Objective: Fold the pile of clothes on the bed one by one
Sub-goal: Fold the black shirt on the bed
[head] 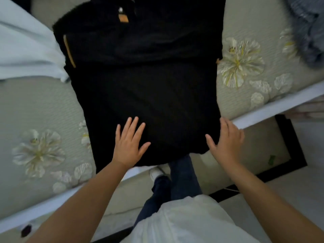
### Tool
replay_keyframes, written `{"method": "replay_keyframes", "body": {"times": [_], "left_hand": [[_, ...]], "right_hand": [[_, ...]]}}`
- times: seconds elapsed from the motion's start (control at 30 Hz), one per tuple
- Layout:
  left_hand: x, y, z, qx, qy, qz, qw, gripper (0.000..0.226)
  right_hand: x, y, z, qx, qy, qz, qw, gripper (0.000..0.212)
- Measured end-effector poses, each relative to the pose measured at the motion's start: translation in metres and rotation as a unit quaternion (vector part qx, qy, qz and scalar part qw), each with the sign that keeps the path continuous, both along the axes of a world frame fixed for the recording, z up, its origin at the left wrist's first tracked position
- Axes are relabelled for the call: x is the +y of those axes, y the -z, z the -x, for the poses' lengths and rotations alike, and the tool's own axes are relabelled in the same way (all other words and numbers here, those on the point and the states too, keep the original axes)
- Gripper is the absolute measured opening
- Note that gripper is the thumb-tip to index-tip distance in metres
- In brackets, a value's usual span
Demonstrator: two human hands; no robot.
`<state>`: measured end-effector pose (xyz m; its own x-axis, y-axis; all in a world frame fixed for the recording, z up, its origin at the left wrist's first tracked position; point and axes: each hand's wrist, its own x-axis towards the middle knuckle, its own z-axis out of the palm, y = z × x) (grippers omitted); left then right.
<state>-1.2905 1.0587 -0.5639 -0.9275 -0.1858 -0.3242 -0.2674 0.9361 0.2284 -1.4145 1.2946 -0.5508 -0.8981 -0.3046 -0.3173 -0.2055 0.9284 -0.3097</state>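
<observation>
A black shirt (140,88) is being kept spread flat on the bed (43,106), its collar end lying toward the far side and its lower hem hanging slightly over the near edge of the mattress. Tan trim is being shown along one sleeve edge at the left, and a small tan label is being shown near the collar. The left hand (128,146) is being laid palm-down on the lower part of the shirt, its fingers straight and spread apart; nothing is being gripped by it. The right hand (226,141) is being rested at the shirt's lower right corner, just where the cloth meets the bed's edge; its fingers are being held extended and loosely together, with the thumb stretched out onto the fabric, and no fold of cloth is being pinched as far as can be seen. A white garment (26,50) is being left lying beside the shirt at the left, touching or just overlapping its sleeve. A grey-blue garment (308,32) is being left bunched at the far right corner, well apart from the shirt. The bedcover is being shown with pale flower prints (241,62) on either side of the shirt
</observation>
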Motion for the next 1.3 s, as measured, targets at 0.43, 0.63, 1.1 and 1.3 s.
{"method": "replay_keyframes", "body": {"times": [0.43,0.63,1.1,1.3], "left_hand": [[-0.001,0.014,-0.118,0.006,0.052,0.098,0.994,0.084],[-0.007,0.016,-0.120,0.027,0.069,0.121,0.990,0.074],[0.029,0.024,-0.118,-0.126,-0.071,0.145,0.979,0.081],[0.051,0.018,-0.110,-0.164,-0.131,0.122,0.970,0.088]], "right_hand": [[0.014,0.044,-0.034,-0.128,0.173,0.074,0.974,0.075],[0.020,0.045,-0.043,-0.115,0.216,0.044,0.969,0.026],[0.066,-0.044,-0.058,0.103,-0.212,0.003,0.972,0.023],[0.080,-0.056,-0.042,0.088,-0.426,-0.059,0.898,0.035]]}}
